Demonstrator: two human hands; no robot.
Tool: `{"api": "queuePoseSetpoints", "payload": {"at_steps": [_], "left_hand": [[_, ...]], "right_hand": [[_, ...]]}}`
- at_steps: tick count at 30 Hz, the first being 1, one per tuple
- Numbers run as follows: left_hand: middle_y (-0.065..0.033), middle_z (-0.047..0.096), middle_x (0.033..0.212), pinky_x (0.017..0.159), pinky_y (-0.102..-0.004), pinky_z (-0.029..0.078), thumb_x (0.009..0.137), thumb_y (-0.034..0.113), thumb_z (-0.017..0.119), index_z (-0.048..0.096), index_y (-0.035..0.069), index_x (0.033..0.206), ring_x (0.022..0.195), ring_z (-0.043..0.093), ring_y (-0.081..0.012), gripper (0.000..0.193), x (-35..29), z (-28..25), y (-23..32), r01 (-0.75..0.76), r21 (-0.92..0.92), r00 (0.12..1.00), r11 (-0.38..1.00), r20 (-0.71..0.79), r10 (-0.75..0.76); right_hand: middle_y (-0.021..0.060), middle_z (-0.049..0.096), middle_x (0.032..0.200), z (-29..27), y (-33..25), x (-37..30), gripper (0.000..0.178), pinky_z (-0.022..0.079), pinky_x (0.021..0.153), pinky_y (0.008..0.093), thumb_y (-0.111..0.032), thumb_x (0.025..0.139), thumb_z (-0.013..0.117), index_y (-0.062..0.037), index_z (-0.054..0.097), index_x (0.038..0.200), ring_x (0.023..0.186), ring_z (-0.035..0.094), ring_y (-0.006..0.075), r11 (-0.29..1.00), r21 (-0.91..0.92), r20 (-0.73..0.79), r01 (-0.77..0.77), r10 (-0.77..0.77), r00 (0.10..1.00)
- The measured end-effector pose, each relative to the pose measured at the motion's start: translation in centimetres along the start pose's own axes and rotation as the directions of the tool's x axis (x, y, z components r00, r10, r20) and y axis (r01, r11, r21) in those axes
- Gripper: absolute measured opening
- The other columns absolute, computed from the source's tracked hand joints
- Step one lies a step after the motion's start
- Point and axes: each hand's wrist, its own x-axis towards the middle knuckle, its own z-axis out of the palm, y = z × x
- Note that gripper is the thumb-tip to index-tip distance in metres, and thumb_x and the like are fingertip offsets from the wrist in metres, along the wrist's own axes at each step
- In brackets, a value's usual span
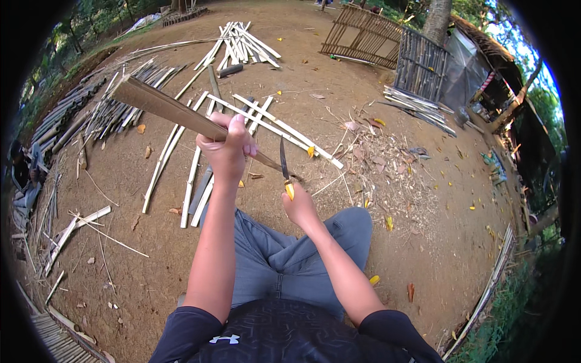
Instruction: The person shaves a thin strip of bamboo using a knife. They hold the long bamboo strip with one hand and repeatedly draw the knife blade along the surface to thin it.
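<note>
My left hand (227, 145) is wrapped round a long brown bamboo slat (166, 109). The slat slants from its broad raised end at upper left down to a thin end between my hands. In my right hand (301, 206) is a knife (284, 158) with a dark narrow blade and a yellow handle, its tip pointing up and away from me. The blade crosses close to the slat's thin lower end; whether they touch, I cannot tell. Both hands are above and just beyond my crossed legs.
Pale split strips (260, 124) lie crossed on the dirt ahead, with another stack (242, 45) farther off. Dark bamboo poles (66, 109) are piled at left, near a person (27, 166). Shavings (393, 175) cover the ground at right. Slatted panels (363, 36) stand by a tree.
</note>
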Motion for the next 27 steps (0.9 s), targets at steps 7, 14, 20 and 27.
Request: {"api": "queuePoseSetpoints", "payload": {"at_steps": [7, 14, 20, 27], "left_hand": [[-0.0026, 0.048, 0.049, 0.036, -0.0275, 0.043, 0.094, 0.005, 0.059, 0.045, 0.007, 0.072, 0.038, 0.046, -0.0098, 0.026, -0.5, -0.3, 0.2, -0.01, 0.027, 0.999, 1.0, 0.032, 0.009], [-0.0007, 0.044, 0.048, 0.034, -0.0266, 0.042, 0.094, 0.006, 0.056, 0.043, 0.009, 0.072, 0.037, 0.043, -0.0088, 0.026, -0.5, 0.3, 0.2, -0.01, 0.063, 0.999, 0.998, 0.038, 0.007], [-0.0005, 0.043, 0.049, 0.034, -0.0265, 0.041, 0.095, 0.007, 0.057, 0.041, 0.01, 0.071, 0.037, 0.041, -0.0085, 0.029, -0.6, 1.2, -0.3, 0.005, 0.043, 0.999, 0.999, 0.043, -0.007], [-0.0033, 0.051, 0.05, 0.038, -0.0267, 0.043, 0.094, 0.006, 0.063, 0.048, 0.006, 0.074, 0.039, 0.049, -0.0102, 0.026, 0.4, 1.7, -0.7, 0.01, -0.006, 0.997, 1.0, 0.082, -0.01]], "right_hand": [[0.0309, 0.065, 0.092, 0.7, 1.1, 0.2, 0.029, 0.049, 0.078, 0.0531, -0.024, 0.093, 0.063, 0.002, 0.055, 0.104, 0.093, 0.062, 0.0501, 0.999, 0.045, 0.026, -0.018, 0.017, 1.0], [0.0314, 0.065, 0.093, -0.1, 1.4, 0.4, 0.029, 0.049, 0.078, 0.054, -0.023, 0.093, 0.063, 0.0013, 0.053, 0.105, 0.094, 0.062, 0.0499, 0.999, 0.037, 0.05, -0.019, 0.017, 0.999], [0.0321, 0.066, 0.095, -0.5, 1.0, 0.3, 0.029, 0.05, 0.08, 0.0539, -0.02, 0.092, 0.061, 0.003, 0.054, 0.108, 0.095, 0.063, 0.0498, 0.997, 0.067, 0.095, 0.025, -0.032, 0.995], [0.0338, 0.065, 0.093, -0.2, 1.4, 0.3, 0.032, 0.049, 0.08, 0.0553, -0.021, 0.093, 0.06, 0.0034, 0.05, 0.111, 0.092, 0.063, 0.0507, 1.0, 0.001, 0.013, -0.002, 0.002, 1.0]]}}
